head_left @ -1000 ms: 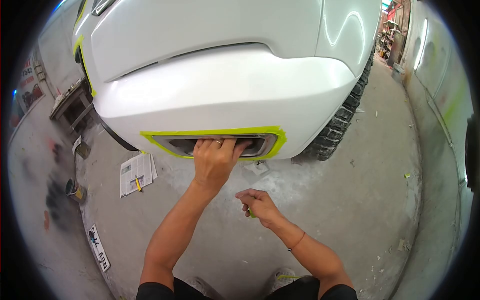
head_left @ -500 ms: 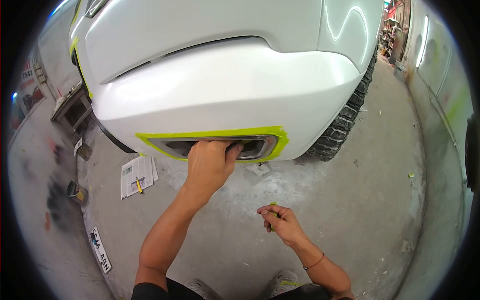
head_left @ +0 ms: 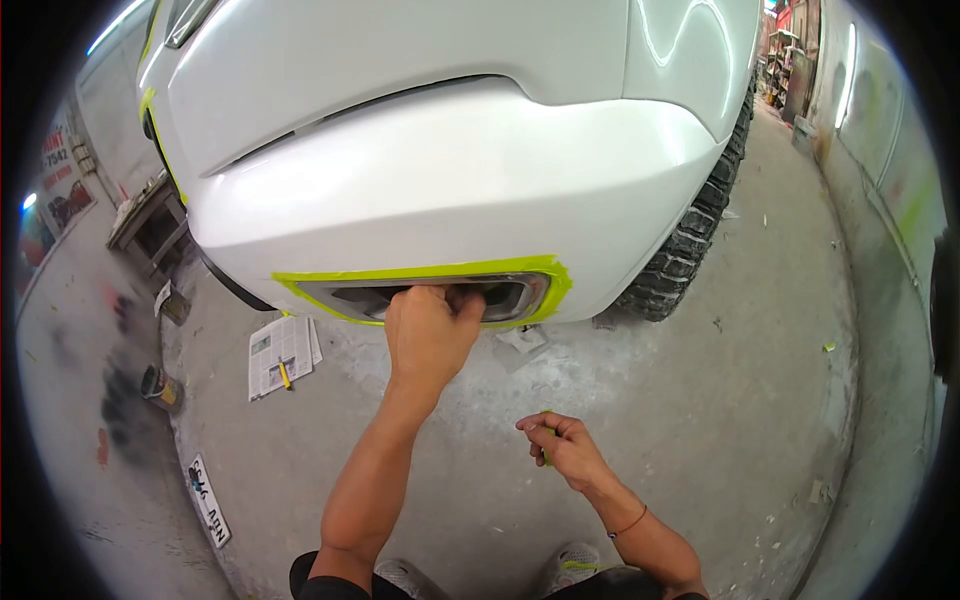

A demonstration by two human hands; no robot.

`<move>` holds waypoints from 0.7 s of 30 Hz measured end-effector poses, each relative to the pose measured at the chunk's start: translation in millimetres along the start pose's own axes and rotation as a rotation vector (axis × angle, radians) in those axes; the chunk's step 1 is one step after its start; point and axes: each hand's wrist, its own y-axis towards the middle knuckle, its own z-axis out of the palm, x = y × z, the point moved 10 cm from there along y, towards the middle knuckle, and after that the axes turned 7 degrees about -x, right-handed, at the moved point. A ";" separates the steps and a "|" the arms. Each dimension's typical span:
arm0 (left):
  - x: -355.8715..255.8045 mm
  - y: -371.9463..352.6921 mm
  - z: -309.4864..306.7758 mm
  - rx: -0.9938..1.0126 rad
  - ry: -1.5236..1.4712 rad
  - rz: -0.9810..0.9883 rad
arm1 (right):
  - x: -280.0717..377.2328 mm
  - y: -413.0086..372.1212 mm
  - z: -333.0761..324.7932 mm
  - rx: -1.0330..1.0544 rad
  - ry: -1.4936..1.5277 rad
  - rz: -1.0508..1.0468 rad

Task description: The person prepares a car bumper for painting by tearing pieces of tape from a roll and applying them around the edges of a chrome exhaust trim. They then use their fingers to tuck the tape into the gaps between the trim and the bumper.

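A white car bumper (head_left: 450,190) fills the upper middle of the view. Bright green masking tape (head_left: 420,272) borders a dark recess (head_left: 350,297) low in it. My left hand (head_left: 432,330) reaches into that recess, fingers curled and thumb pressed in; the fingertips and whatever they grip are hidden. Lower and to the right, apart from the car, my right hand (head_left: 565,450) is closed on green masking tape (head_left: 548,460), of which only bits show behind and between the fingers.
A knobbly tyre (head_left: 680,240) stands right of the bumper. Newspaper (head_left: 280,358) with a yellow-handled tool (head_left: 285,374) lies on the concrete floor. Along the left wall are a can (head_left: 162,388) and a licence plate (head_left: 209,500). A wooden bench (head_left: 150,225) stands farther back.
My left hand has shifted slightly right along the recess, and its forearm has swung right and more upright. My right hand keeps nearly the same place and grip. The view has turned slightly.
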 end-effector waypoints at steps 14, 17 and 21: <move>-9.7 -16.9 -4.2 -0.227 -0.014 0.189 | -8.8 5.7 -5.4 -0.017 0.010 -0.007; -8.1 -13.9 -9.4 -0.216 -0.029 0.256 | -8.4 5.5 -9.1 -0.033 -0.015 -0.023; -34.0 -13.6 -12.1 -0.199 0.142 0.712 | -9.6 6.7 -12.9 -0.054 -0.045 -0.037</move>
